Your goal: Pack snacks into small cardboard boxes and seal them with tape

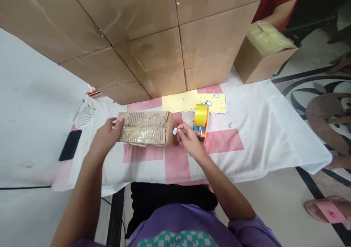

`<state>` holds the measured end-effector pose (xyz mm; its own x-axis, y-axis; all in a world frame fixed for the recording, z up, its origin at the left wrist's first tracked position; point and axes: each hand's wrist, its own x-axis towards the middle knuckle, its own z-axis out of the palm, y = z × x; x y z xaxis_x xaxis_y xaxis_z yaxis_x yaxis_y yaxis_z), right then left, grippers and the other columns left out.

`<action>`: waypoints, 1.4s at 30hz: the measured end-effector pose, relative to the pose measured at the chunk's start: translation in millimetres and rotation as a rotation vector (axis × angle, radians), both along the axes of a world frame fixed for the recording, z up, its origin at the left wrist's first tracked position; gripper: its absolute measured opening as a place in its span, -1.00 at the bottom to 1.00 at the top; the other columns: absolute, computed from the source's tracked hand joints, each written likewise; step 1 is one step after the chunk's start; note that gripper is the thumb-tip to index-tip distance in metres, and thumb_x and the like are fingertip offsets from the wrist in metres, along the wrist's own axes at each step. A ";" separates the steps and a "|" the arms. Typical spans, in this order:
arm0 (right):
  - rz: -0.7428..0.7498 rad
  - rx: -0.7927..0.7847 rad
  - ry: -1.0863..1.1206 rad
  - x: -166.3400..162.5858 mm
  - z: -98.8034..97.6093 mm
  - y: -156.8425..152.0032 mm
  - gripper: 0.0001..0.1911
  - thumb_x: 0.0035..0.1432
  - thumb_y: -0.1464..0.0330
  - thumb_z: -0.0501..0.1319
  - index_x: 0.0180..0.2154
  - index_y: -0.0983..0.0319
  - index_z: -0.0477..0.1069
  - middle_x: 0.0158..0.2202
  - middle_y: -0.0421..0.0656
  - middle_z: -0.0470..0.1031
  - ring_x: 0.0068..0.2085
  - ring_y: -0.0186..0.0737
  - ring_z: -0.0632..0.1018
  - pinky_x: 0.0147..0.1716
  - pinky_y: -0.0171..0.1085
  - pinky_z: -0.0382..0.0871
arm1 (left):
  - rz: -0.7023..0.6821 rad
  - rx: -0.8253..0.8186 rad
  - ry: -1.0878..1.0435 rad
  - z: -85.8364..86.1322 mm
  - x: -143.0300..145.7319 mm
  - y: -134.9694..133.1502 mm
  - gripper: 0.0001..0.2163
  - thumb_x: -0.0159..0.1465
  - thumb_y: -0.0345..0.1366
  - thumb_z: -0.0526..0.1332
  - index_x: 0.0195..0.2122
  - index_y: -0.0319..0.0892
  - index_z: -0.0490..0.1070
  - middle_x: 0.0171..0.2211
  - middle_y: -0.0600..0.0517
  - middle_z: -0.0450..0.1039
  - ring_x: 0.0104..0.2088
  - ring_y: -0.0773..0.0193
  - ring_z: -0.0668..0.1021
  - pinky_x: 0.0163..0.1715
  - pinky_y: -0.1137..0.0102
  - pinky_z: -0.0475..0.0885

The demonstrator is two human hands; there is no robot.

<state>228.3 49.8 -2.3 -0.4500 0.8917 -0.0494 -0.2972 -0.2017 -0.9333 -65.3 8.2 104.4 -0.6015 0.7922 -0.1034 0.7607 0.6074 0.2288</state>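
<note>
A small worn cardboard box (146, 127) with torn corrugated top and a clear tape strip lies on the cloth-covered table (260, 130). My left hand (105, 137) grips its left end, fingers wrapped round the edge. My right hand (188, 139) is at the box's right end, pinching a small white sticker (174, 131) between finger and thumb. An orange tape dispenser with a yellow tape roll (201, 120) stands just right of my right hand. A yellow sticker sheet (192, 101) lies behind it.
A wall of large stacked cardboard boxes (142, 38) rises behind the table. Another box (263, 53) sits at the table's right corner, with a person in red behind it. A black phone (70, 145) and white mesh object (84, 116) lie left.
</note>
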 end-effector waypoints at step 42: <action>-0.342 0.640 -0.501 91.7 47.4 -48.1 0.39 0.06 0.01 0.38 0.43 0.18 -0.69 0.46 0.14 -0.12 0.44 0.14 0.11 0.31 0.12 0.22 | -0.215 0.400 -0.944 -59.0 -14.7 -57.6 -0.19 0.26 0.39 -0.15 0.18 -0.19 0.40 -0.01 -0.24 0.60 -0.06 -0.06 0.63 -0.04 0.12 0.45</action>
<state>319.9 1.7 45.1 -0.2128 0.8977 0.3858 0.2291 0.4297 -0.8734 -80.0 -49.4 45.4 -0.2553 0.9527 -0.1648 0.2514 0.2300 0.9401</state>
